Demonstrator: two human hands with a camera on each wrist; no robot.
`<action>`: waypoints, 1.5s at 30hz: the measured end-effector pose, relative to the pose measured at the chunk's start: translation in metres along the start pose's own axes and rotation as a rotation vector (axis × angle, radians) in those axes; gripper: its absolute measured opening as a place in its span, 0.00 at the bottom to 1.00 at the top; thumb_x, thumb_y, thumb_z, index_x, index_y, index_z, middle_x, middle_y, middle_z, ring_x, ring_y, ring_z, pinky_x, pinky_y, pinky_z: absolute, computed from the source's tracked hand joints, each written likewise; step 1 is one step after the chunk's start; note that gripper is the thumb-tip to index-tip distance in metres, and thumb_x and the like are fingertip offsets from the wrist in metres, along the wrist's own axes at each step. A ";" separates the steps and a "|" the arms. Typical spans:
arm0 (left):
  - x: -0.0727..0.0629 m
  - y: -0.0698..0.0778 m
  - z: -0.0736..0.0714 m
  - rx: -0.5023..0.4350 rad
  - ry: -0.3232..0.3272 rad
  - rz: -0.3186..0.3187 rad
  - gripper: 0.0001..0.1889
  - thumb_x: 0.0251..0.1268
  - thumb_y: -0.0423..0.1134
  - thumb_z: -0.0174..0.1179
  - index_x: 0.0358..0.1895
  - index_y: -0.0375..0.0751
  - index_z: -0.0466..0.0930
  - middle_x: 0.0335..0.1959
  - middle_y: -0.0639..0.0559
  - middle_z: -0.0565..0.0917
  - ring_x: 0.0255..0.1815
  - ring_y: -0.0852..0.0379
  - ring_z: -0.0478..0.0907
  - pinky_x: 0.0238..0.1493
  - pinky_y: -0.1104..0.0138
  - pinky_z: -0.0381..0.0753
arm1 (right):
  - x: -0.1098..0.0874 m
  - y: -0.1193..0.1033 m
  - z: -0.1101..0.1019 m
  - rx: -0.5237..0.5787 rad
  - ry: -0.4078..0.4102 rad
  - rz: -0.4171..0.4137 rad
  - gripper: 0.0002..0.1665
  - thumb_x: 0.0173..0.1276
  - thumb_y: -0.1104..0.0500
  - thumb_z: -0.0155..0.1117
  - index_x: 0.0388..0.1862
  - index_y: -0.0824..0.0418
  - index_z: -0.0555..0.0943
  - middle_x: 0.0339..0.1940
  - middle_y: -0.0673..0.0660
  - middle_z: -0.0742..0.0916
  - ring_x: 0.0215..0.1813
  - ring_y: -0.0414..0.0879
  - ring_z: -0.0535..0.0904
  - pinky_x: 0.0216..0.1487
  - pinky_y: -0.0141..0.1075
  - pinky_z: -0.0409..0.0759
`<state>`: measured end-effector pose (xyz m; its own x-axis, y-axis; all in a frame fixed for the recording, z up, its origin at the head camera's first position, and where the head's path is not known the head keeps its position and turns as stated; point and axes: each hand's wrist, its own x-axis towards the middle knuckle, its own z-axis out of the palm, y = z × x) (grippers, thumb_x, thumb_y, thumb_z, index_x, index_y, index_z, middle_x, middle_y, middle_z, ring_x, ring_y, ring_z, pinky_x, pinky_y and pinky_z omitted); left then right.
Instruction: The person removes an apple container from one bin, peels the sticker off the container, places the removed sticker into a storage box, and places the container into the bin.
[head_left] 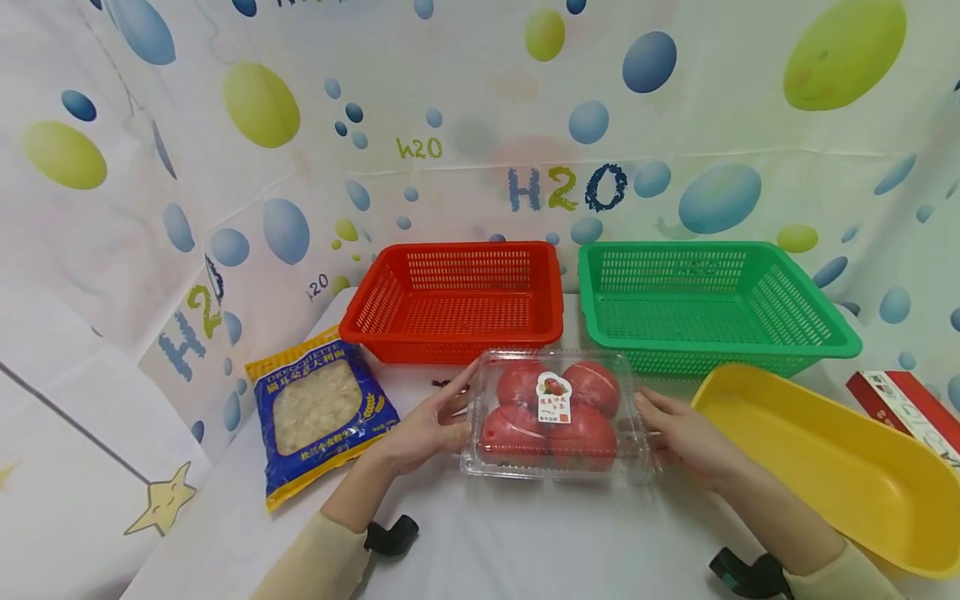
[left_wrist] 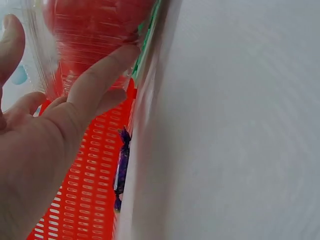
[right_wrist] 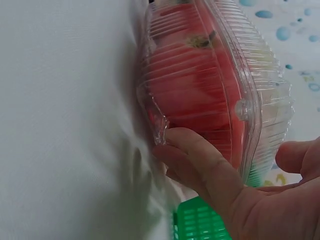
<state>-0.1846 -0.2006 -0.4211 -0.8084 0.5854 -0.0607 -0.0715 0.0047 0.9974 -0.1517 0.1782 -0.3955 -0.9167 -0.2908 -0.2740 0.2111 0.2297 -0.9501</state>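
A clear plastic box of tomatoes (head_left: pixel 555 412), with a white label on its lid, is in the middle of the head view. My left hand (head_left: pixel 426 435) holds its left end and my right hand (head_left: pixel 682 437) its right end. In the left wrist view, the left fingers (left_wrist: pixel 95 80) reach along the lower side of the box, with the thumb apart at the upper left. The right wrist view shows the right fingers (right_wrist: pixel 200 155) at the box's lower edge and the thumb near the lid. I cannot tell whether the box touches the table.
Behind the box stand a red basket (head_left: pixel 450 350) and a green basket (head_left: pixel 720 354). A blue pasta bag (head_left: pixel 322 408) lies left. At right are a yellow tub (head_left: pixel 825 458) and a red-and-white box (head_left: pixel 911 408). A purple-wrapped candy (left_wrist: pixel 121 167) lies before the red basket.
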 end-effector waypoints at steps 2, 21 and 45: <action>0.001 -0.001 -0.001 -0.007 -0.003 0.002 0.47 0.69 0.36 0.65 0.81 0.74 0.47 0.82 0.44 0.50 0.77 0.35 0.56 0.59 0.48 0.79 | 0.002 0.001 0.000 0.006 0.001 -0.001 0.42 0.85 0.46 0.43 0.81 0.70 0.44 0.63 0.71 0.77 0.49 0.50 0.81 0.45 0.40 0.83; 0.006 -0.008 -0.009 -0.009 -0.030 0.010 0.46 0.71 0.38 0.63 0.82 0.67 0.44 0.83 0.47 0.47 0.81 0.39 0.45 0.64 0.48 0.73 | 0.005 0.004 0.002 0.049 -0.001 -0.003 0.42 0.85 0.47 0.43 0.80 0.74 0.43 0.63 0.75 0.75 0.48 0.51 0.84 0.46 0.41 0.85; -0.003 -0.001 -0.011 0.033 -0.018 0.041 0.45 0.72 0.41 0.62 0.83 0.56 0.44 0.82 0.45 0.49 0.78 0.36 0.52 0.61 0.46 0.77 | -0.011 -0.010 -0.013 0.078 -0.050 -0.011 0.44 0.84 0.50 0.45 0.81 0.70 0.36 0.75 0.81 0.59 0.68 0.69 0.71 0.61 0.51 0.79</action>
<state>-0.1889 -0.2114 -0.4219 -0.7994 0.6004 -0.0195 -0.0192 0.0069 0.9998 -0.1483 0.1912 -0.3816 -0.9014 -0.3392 -0.2690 0.2289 0.1539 -0.9612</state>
